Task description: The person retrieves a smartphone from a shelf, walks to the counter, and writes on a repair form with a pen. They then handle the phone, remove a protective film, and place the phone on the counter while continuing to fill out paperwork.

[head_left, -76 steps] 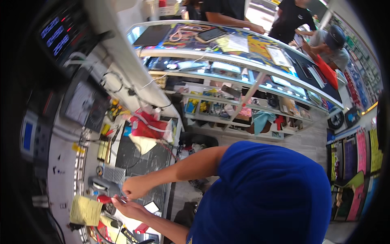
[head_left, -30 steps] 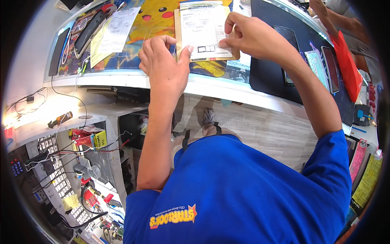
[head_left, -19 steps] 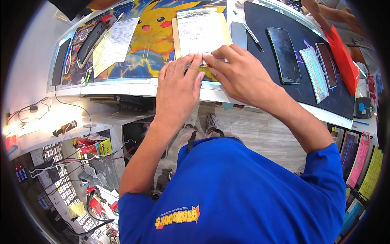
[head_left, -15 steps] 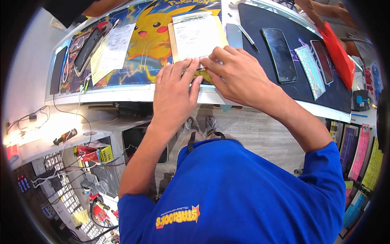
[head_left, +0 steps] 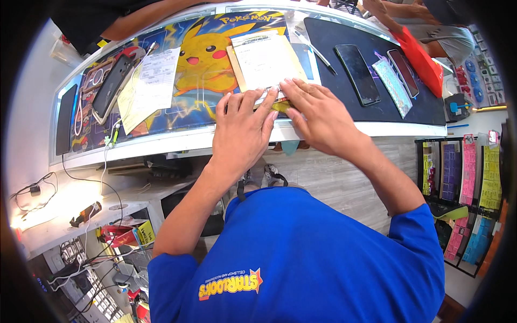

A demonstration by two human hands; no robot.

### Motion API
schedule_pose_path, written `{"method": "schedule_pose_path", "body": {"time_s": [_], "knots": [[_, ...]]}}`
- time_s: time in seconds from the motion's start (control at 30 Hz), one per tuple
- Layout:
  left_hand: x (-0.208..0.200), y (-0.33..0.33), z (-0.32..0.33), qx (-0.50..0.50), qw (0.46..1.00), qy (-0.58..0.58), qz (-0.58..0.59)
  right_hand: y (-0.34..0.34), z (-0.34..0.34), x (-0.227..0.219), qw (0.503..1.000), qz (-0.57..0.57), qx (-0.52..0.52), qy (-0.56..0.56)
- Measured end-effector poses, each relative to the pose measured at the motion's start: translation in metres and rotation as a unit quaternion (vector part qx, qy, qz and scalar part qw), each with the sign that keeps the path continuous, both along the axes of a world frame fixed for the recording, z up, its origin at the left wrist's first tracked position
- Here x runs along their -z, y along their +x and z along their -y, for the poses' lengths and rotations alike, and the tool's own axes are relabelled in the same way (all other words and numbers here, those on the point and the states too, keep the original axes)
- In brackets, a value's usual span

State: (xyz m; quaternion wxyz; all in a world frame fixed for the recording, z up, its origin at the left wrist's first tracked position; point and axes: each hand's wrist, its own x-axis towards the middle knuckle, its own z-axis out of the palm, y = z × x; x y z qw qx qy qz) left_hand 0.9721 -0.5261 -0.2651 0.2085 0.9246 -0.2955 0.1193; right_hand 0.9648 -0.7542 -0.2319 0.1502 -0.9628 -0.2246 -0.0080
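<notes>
A pad of white slips (head_left: 263,59) backed with tan card lies on the yellow and blue cartoon mat (head_left: 202,81). At its near left corner, my left hand (head_left: 242,124) rests with fingers stretched and thumb apart, fingertips touching the near edge. My right hand (head_left: 323,110) lies flat across the near right corner, fingers extended side by side and thumb apart. Between the fingertips shows a narrow pale strip (head_left: 280,96) with a reddish edge, partly covered by the fingers. What lies beneath the fingers is hidden.
Left of the pad lie a written slip (head_left: 156,75) and a dark phone (head_left: 113,86). A pen (head_left: 318,53), black phone (head_left: 357,74), glittery case (head_left: 392,86) and red bag (head_left: 421,59) are on the right. Other people's arms (head_left: 167,19) reach over the far edge.
My right hand's curled fingers have straightened and now lie flat on the pad's near edge. My left hand stays at its corner. The whole view has shifted slightly.
</notes>
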Motion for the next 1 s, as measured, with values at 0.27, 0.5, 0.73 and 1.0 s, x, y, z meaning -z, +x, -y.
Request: {"method": "schedule_pose_path", "body": {"time_s": [0.27,0.5,0.73,1.0], "knots": [[-0.015,0.100,-0.030,0.159,0.983,0.042,-0.083,0.013,0.016,-0.022,0.903,-0.126,0.116,0.395],[-0.019,0.109,-0.026,0.139,0.983,0.053,-0.110,-0.005,0.028,0.007,0.860,-0.141,0.173,0.459],[-0.021,0.126,-0.016,0.060,0.992,-0.109,-0.028,0.019,0.037,-0.008,0.756,-0.323,0.165,0.545],[-0.033,0.171,0.010,0.025,0.963,-0.204,-0.173,0.043,0.027,-0.014,0.665,-0.462,0.146,0.569]]}}
